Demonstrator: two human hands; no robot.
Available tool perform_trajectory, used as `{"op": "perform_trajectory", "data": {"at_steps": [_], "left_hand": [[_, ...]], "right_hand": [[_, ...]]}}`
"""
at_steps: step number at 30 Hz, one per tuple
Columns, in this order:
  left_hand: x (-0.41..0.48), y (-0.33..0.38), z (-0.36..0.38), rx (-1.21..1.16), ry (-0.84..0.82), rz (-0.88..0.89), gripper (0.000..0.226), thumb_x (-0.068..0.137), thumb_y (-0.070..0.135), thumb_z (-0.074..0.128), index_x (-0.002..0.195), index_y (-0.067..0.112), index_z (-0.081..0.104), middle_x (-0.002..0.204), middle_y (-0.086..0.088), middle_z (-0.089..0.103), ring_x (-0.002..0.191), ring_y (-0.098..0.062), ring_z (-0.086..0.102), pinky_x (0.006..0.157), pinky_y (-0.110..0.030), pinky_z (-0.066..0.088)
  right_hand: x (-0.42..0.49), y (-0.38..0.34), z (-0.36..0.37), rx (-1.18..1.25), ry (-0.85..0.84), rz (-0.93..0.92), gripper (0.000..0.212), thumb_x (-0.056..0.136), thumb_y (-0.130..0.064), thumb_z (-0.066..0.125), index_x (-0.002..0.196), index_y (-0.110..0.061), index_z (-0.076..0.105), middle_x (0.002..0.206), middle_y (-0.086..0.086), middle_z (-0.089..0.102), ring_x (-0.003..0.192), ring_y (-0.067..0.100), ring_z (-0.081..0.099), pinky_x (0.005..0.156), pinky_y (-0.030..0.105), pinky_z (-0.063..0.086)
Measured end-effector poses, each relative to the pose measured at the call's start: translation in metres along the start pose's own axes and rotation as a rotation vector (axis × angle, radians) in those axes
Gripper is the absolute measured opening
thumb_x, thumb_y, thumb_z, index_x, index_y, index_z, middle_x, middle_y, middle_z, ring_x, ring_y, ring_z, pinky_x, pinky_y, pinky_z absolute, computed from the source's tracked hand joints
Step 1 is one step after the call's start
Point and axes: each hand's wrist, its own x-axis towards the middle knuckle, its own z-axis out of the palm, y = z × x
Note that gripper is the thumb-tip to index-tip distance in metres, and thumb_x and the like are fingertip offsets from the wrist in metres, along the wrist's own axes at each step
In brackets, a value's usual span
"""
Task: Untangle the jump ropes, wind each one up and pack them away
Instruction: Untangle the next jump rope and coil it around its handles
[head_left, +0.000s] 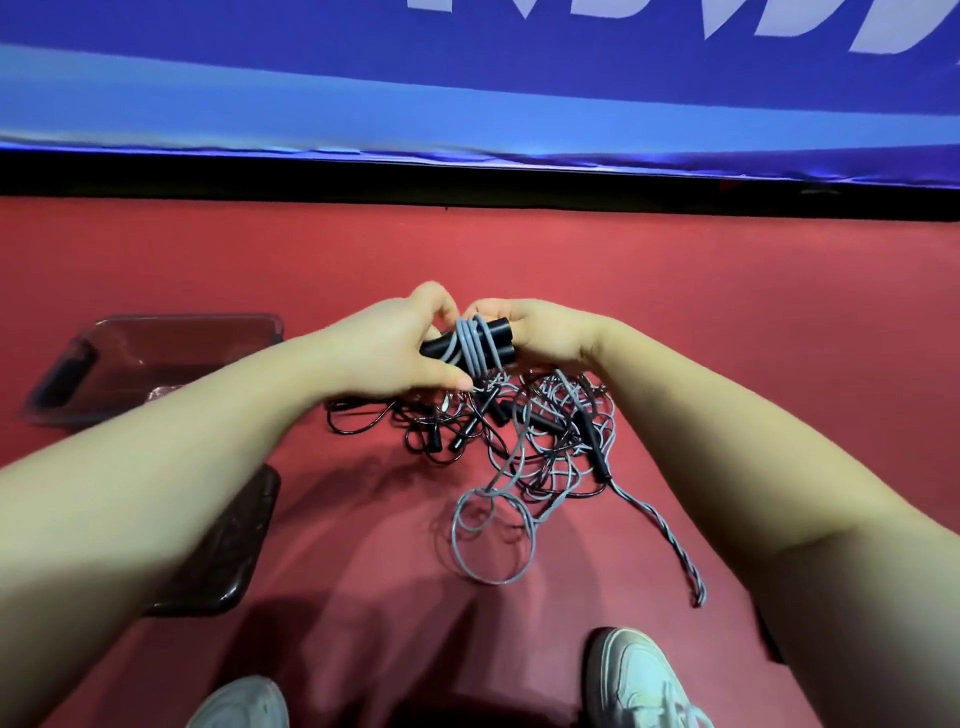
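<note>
Nearest the person, two pale shoes, left and right, stand on the red floor. A dark lid lies flat beside the left forearm.

Just beyond the shoes, slack grey cord lies in open loops, with a twisted tail trailing towards the right shoe. Farther on sits the tangle of black and grey ropes with several slim black handles mixed in; which cord belongs to which handle cannot be made out.

Above the tangle, both hands hold up one handle pair. The two black handles lie side by side, long axis running left to right, the left end slightly lower. The left hand clasps the left end, fingers curled under it. The right hand clasps the right end. Grey wraps circle the middle of the pair, and the free cord drops from them to the floor loops, towards the person.

Judgement: winding of this rope is under way, with much slack left to take up and the rest of the heap unsorted.

An empty-looking dark container sits left of the hands, nearer the left hand, well apart from the bundle. A blue banner closes the far side.
</note>
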Motion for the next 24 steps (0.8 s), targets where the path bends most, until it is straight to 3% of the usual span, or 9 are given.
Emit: {"op": "perform_trajectory", "data": {"at_steps": [4,7,9,11,13,16,19,21,24], "left_hand": [[-0.002,-0.002,-0.006,-0.197,-0.007,0.017,0.05,0.08,0.022,0.073,0.121,0.027,0.045,0.085,0.005,0.072,0.069,-0.015,0.066,0.076,-0.032,0.052],[-0.005,-0.007,-0.007,-0.486,-0.048,-0.003,0.026,0.087,0.008,0.063,0.11,0.02,0.059,0.074,0.006,0.07,0.058,-0.013,0.059,0.055,-0.023,0.052],[-0.006,-0.009,-0.008,-0.597,-0.018,-0.059,0.015,0.089,0.005,0.059,0.099,0.016,0.062,0.069,0.002,0.068,0.055,-0.01,0.056,0.048,-0.019,0.049],[-0.004,-0.011,-0.014,-0.696,0.063,-0.113,0.009,0.089,0.004,0.058,0.09,0.012,0.061,0.071,-0.004,0.065,0.05,-0.008,0.056,0.044,-0.017,0.048],[-0.001,-0.012,-0.026,-0.775,0.143,-0.162,0.007,0.089,0.005,0.058,0.086,0.011,0.059,0.072,-0.004,0.064,0.048,-0.006,0.057,0.042,-0.016,0.048],[0.0,-0.012,-0.035,-0.814,0.202,-0.196,0.006,0.087,0.007,0.061,0.084,0.012,0.059,0.057,0.003,0.062,0.048,-0.007,0.061,0.044,-0.017,0.049],[0.001,-0.016,-0.036,-0.849,0.228,-0.222,0.006,0.086,0.009,0.064,0.082,0.012,0.06,0.059,-0.001,0.061,0.051,-0.009,0.063,0.044,-0.018,0.05],[0.004,-0.018,-0.038,-0.898,0.227,-0.226,0.004,0.087,0.011,0.063,0.084,0.011,0.06,0.067,-0.006,0.062,0.051,-0.009,0.063,0.045,-0.019,0.05],[0.01,-0.017,-0.041,-0.959,0.181,-0.172,0.006,0.089,0.013,0.06,0.089,0.007,0.061,0.093,-0.014,0.061,0.054,-0.008,0.061,0.047,-0.02,0.051]], "right_hand": [[0.006,0.011,0.006,0.013,-0.078,-0.029,0.006,0.083,-0.013,0.05,0.083,-0.009,0.054,0.058,-0.006,0.053,0.055,0.007,0.044,0.059,0.024,0.032],[0.008,0.011,0.007,-0.017,-0.04,-0.04,0.015,0.095,-0.013,0.048,0.082,-0.013,0.056,0.068,-0.01,0.062,0.065,-0.002,0.056,0.074,0.021,0.039],[0.009,0.002,0.011,-0.31,0.028,-0.107,0.021,0.099,-0.012,0.041,0.088,-0.019,0.057,0.08,-0.011,0.06,0.072,-0.006,0.053,0.077,0.015,0.038],[0.018,0.0,0.019,-0.608,0.111,-0.175,0.013,0.097,-0.008,0.044,0.103,-0.013,0.054,0.091,-0.007,0.061,0.08,0.005,0.054,0.075,0.017,0.038],[0.027,0.013,0.031,-0.641,0.232,-0.125,0.016,0.09,-0.001,0.045,0.1,-0.014,0.046,0.097,-0.001,0.065,0.086,0.017,0.057,0.077,0.026,0.04],[0.035,0.038,0.041,-0.232,0.439,0.041,0.016,0.086,-0.006,0.052,0.095,-0.018,0.048,0.083,-0.004,0.061,0.077,0.017,0.054,0.074,0.028,0.042],[0.043,0.055,0.046,0.211,0.637,0.104,0.022,0.087,-0.012,0.06,0.104,-0.018,0.048,0.096,0.003,0.058,0.088,0.016,0.052,0.075,0.027,0.04],[0.047,0.059,0.054,0.517,0.634,0.121,0.044,0.086,-0.014,0.065,0.12,-0.022,0.039,0.12,0.008,0.056,0.103,0.018,0.053,0.084,0.03,0.04],[0.053,0.053,0.07,0.655,0.434,0.154,0.074,0.087,-0.014,0.064,0.143,-0.025,0.016,0.135,0.01,0.049,0.106,0.019,0.054,0.089,0.031,0.04]]}}
